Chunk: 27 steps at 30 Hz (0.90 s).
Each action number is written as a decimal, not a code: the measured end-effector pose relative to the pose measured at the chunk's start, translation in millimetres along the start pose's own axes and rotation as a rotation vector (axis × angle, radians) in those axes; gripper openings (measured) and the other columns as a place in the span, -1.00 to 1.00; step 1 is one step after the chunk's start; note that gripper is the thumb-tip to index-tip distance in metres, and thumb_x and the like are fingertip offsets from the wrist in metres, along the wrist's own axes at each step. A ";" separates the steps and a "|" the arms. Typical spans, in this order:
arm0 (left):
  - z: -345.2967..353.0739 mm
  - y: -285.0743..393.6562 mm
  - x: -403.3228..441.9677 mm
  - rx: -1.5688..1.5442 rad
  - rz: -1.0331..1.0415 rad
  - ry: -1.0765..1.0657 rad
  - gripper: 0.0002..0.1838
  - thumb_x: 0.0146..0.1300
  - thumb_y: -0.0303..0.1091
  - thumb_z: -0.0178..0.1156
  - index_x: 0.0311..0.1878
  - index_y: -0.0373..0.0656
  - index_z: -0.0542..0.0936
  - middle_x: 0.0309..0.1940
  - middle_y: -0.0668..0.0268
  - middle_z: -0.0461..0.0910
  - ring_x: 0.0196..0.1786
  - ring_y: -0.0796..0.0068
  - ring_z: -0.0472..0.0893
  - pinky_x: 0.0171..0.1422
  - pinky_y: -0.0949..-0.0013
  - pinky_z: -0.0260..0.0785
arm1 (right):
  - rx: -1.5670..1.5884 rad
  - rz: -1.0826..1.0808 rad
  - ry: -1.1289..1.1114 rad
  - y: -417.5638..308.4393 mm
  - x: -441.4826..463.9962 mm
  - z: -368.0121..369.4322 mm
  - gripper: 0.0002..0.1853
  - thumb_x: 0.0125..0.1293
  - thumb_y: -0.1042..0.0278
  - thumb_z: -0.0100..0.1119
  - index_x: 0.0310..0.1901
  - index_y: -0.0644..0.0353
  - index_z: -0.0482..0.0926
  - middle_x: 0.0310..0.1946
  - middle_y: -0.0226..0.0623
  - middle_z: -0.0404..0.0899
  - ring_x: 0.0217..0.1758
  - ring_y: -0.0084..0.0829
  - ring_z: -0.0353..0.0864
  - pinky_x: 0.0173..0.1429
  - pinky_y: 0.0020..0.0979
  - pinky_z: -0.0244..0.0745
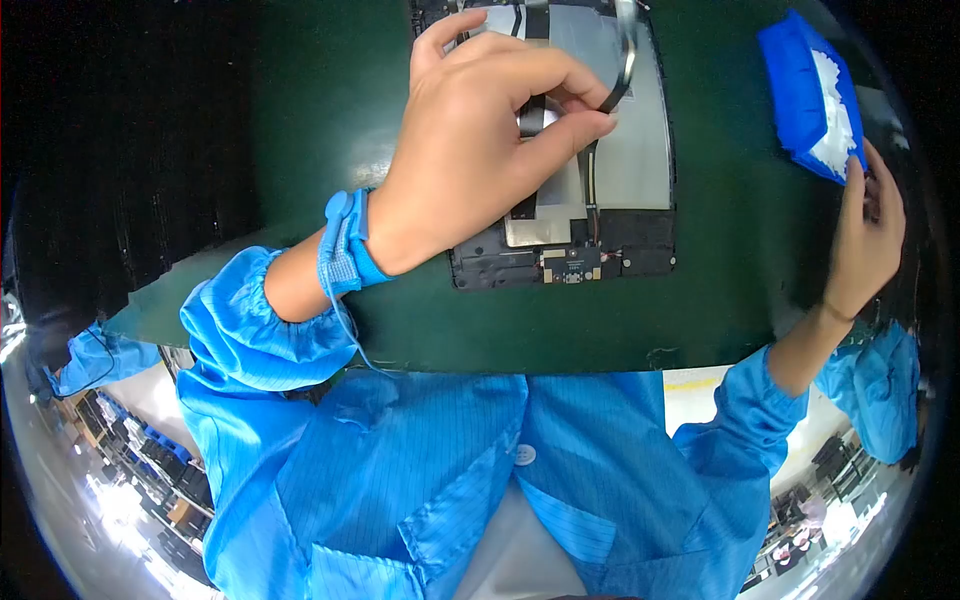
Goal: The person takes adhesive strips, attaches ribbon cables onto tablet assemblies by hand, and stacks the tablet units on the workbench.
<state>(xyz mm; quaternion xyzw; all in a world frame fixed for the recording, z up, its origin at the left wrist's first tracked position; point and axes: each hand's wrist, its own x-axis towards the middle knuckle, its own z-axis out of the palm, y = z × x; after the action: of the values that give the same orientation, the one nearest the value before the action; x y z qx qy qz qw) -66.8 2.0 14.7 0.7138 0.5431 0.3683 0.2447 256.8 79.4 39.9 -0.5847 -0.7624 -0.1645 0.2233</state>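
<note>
Opened flat black-framed device: internals exposed

Laid flat on dark-green smooth table; silver-grey rectangular panel uncovered, small dark circuit board seated at near edge. Glossy black-and-silver curved strip held pinched over panel. Bright-blue soft pouch, white-patched, placed well apart, right.

Flat black rectangular device lay on smooth green table, far side, middle. Left hand was over it, thumb and finger on dark shiny curved strip above device. Small dark circuit board sat at device's near edge. Blue-and-white soft packet lay right of device, well apart; right hand was at packet's near end.
</note>
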 end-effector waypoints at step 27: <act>26.6 -11.3 12.8 -0.345 0.303 0.181 -0.89 0.02 -0.49 0.33 -0.36 -0.10 0.61 -0.52 0.39 0.59 -0.40 0.35 0.47 0.00 0.32 0.21 | 0.600 -0.421 -0.400 -125.9 -63.9 -15.4 -0.74 -0.05 0.65 0.29 -0.26 0.17 0.69 -0.23 -0.30 0.62 -0.16 -0.28 0.53 -0.08 -0.36 0.42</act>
<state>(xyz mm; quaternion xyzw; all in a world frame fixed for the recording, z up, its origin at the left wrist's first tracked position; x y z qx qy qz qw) -50.7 18.8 -6.6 0.6987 0.3787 0.5507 0.2553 151.4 -13.8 20.2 -0.3455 -0.9077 0.1398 0.1925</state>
